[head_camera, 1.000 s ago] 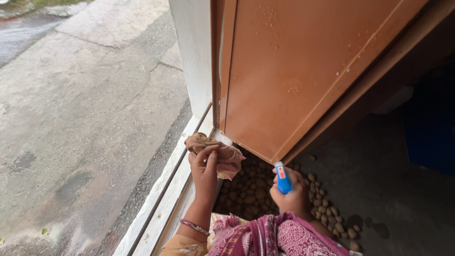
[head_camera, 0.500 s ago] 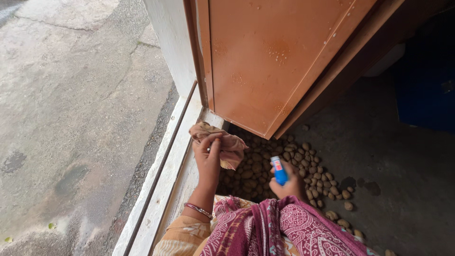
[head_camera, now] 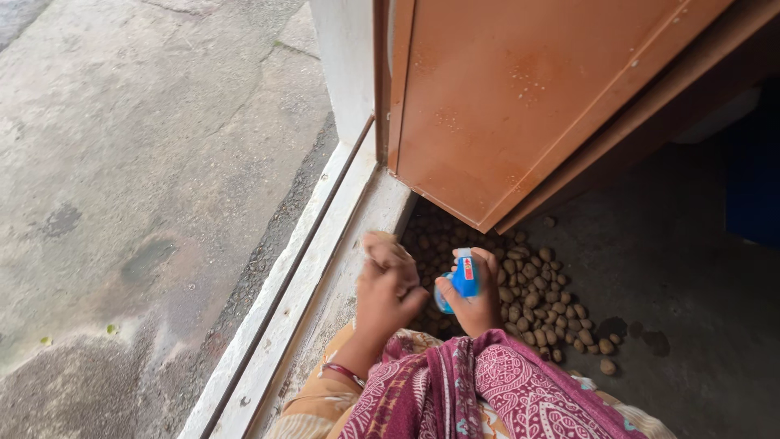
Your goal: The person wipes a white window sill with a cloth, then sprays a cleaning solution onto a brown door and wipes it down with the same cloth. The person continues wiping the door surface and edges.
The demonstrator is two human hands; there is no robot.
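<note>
My left hand [head_camera: 385, 294] is closed around a crumpled brownish cloth [head_camera: 382, 245], of which only a bit shows above the fingers; the hand looks blurred. My right hand [head_camera: 474, 305] grips a small blue spray bottle [head_camera: 463, 276] with a white top, held upright just right of the left hand. Both hands hover over the pale door sill [head_camera: 357, 232] and a heap of small potatoes [head_camera: 528, 305]. Above them hangs the lower corner of an orange-brown metal door [head_camera: 520, 97] with wet spots on it.
A white door frame post [head_camera: 345, 65] stands left of the door. A metal track [head_camera: 305, 252] runs along the sill. Wet concrete ground [head_camera: 138, 187] lies outside on the left. Dark floor [head_camera: 691, 309] lies on the right, with a blue object [head_camera: 751, 187] at the edge.
My left hand with the cloth came down from near the door's bottom edge and closer to the right hand. The right hand turned the bottle upward. The view shifted slightly.
</note>
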